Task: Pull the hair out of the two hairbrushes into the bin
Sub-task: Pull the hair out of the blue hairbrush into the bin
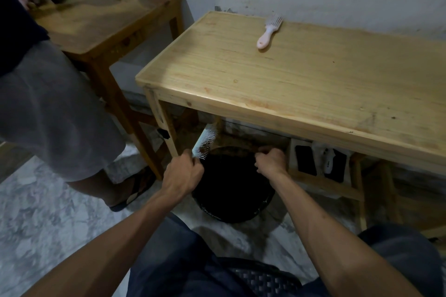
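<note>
My left hand grips the handle of a white hairbrush with pale bristles, held tilted up over the left rim of the black bin. The bin stands on the floor under the front edge of the light wooden table. My right hand hovers over the bin's far right side with its fingers pinched together; whether hair is between them is too dark to tell. A second, pink hairbrush lies on the far part of the tabletop, bristles toward the wall.
Another person in grey shorts and sandals stands at the left. A darker wooden table with boxes sits behind them. A lower shelf under the light table holds dark and white items. My knees and a black chair seat are at the bottom.
</note>
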Available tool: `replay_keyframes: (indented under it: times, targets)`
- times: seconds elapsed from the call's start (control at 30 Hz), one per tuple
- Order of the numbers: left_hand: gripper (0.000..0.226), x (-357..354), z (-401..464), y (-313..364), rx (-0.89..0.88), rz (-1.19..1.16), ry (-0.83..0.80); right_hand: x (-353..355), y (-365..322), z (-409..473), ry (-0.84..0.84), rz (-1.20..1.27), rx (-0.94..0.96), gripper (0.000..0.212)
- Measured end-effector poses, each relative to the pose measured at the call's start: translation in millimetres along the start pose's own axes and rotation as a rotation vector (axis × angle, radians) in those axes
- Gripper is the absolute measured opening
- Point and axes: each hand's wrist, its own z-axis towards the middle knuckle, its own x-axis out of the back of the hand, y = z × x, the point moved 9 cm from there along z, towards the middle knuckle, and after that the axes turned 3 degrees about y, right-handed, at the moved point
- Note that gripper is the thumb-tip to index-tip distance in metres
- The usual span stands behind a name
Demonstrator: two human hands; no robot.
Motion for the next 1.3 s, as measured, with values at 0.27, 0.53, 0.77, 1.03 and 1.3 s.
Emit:
replay_keyframes:
  times: [0.27, 0.53, 0.77, 1.03, 1.3]
  targets:
    - [0.016, -13, -9, 26, -0.116, -0.038, -0.089, -64, -43, -56, -0.546, 0.269, 0.124, 0.026]
    - [0.018, -7, -8, 20, -0.134, -0.022, -0.072, -46, -37, -45, -0.411, 0.365, 0.111, 0.011]
    - [0.017, -12, -6, 22, -0.097, -0.018, -0.044, -26, -28, -29, -0.213, 0.345, 0.118, 0.019]
    - [0.016, 7, 0, 1, 0.054, 0.013, 0.027, -2, -4, -11, -0.116, 0.296, -0.022, 0.016]
    - [0.017, -10, -9, 21, -0.011, -0.041, -0.064, -40, -33, -33, -0.273, -0.166, 0.214, 0.049]
